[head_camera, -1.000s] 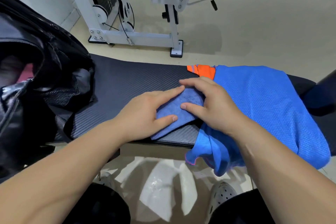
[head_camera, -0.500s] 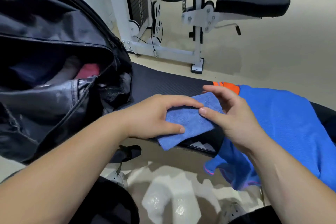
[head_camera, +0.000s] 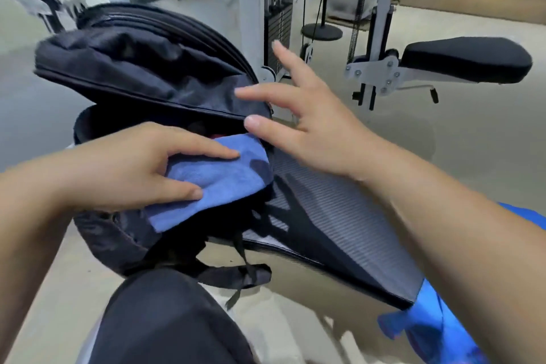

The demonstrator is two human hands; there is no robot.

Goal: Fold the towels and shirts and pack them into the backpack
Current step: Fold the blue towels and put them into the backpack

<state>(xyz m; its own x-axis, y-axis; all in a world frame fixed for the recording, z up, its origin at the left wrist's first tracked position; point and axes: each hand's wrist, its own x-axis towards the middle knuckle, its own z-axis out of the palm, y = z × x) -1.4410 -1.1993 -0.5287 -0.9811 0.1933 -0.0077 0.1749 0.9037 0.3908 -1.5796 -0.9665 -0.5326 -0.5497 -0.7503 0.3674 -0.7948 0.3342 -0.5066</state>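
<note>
left hand [head_camera: 124, 168]: grasping the folded blue towel [head_camera: 218, 186]; index finger laid flat along its top, thumb pressed on the near part, other fingers hidden under the cloth
towel vs grip: sticks out to the right of the hand, held by its left edge; free right end slightly curled over
towel location: at the mouth of the black backpack [head_camera: 133, 68], far end over the dark opening, near corner hanging down over the front wall; not inside
backpack: sits at the left end of the bench pad [head_camera: 339, 216], main compartment unzipped, top flap lifted above the towel
right hand [head_camera: 319, 133]: released, fingers spread and straight, holding nothing; hovers just right of the flap edge, thumb tip next to the zipper line; contact cannot be told
right hand vs towel: just above and right of it, apart
strap [head_camera: 236, 272]: dangles off the backpack below the bench edge
shirt [head_camera: 428, 325]: bright blue, draped off the right end of the bench, well apart from both hands
knee [head_camera: 171, 319]: dark trousers, bottom centre
gym machine [head_camera: 466, 59]: white frame, black padded seat, on the floor behind the bench
</note>
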